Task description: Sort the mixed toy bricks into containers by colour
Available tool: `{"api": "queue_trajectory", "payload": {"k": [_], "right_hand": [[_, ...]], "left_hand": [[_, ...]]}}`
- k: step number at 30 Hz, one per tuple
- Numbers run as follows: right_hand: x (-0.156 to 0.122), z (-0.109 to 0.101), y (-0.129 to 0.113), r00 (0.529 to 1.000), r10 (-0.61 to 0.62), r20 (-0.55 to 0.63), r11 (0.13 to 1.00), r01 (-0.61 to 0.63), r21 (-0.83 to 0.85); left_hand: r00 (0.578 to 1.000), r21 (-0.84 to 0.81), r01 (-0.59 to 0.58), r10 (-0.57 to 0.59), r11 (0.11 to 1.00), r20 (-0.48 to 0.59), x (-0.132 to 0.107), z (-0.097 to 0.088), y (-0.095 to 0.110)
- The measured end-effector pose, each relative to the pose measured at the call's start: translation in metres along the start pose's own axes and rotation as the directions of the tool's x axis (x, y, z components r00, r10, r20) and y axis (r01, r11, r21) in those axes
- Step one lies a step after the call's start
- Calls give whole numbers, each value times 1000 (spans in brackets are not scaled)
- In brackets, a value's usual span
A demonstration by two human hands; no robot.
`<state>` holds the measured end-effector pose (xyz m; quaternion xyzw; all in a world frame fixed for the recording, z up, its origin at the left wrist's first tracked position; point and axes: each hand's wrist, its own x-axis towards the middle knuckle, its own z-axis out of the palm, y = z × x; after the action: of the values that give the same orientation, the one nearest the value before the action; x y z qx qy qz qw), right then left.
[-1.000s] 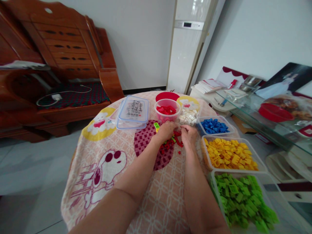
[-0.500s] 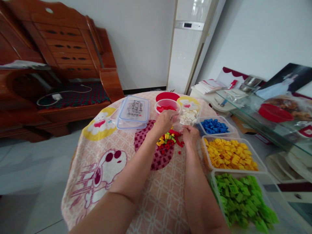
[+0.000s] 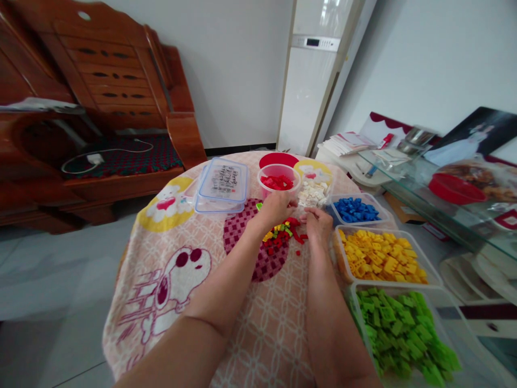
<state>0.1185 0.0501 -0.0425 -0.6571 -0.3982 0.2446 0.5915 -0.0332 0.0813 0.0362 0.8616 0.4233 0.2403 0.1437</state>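
My left hand (image 3: 276,209) hovers just in front of the round tub (image 3: 262,189) of red bricks (image 3: 277,182), its fingers bent together and pointing toward my right hand (image 3: 318,222). The right fingers are pinched, close to the left fingertips; anything between them is too small or hidden to make out. Under and between the hands lies a loose pile of small red, yellow and green toy bricks (image 3: 278,233). White bricks (image 3: 313,193) fill a clear container just beyond my right hand. A green brick (image 3: 259,206) shows beside my left hand.
On the right stand clear boxes of blue bricks (image 3: 354,210), yellow bricks (image 3: 379,254) and green bricks (image 3: 404,328). Stacked lids (image 3: 224,183) lie at the left on the patterned tablecloth (image 3: 278,323). A red round lid (image 3: 278,160) is behind the tub. A glass shelf (image 3: 424,199) stands at right.
My left hand has moved down from the tub's front rim toward my right hand, uncovering the red bricks inside. My right hand has stayed nearly in place.
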Motion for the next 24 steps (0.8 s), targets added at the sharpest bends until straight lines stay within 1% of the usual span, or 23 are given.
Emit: {"api": "queue_trajectory", "payload": {"k": [3,6,9,12,15,18,22,24], "right_hand": [[0,-2,-1,1000,-9,0,1000,9,-20],[2,-4,0,1000,-13,2,999,13,-52],[3,-5,1,1000,-22,2,998,22,-67],[3,-5,1,1000,-16,-1,998,16,-61],[1,-3,-2,1000,10,2,1000,-10,-26],[-1,-2,-5,999,34,0,999,-34,1],[-3,-2,-7,999,39,-2,999,-39,10],[-3,-1,-7,999,49,-3,999,-49,20]], "left_hand": [[995,78,-7,0,997,96,0,14,3],[986,163,-17,-10,987,165,-2,25,3],[974,232,-11,-42,973,223,-4,30,4],[974,230,-2,-51,973,222,-4,29,3],[985,123,2,-24,992,174,-1,21,-2],[991,-73,15,-5,997,135,1,10,-10],[997,-319,56,-33,946,76,1,2,-18],[996,-418,79,-88,905,-2,2,2,-19]]}}
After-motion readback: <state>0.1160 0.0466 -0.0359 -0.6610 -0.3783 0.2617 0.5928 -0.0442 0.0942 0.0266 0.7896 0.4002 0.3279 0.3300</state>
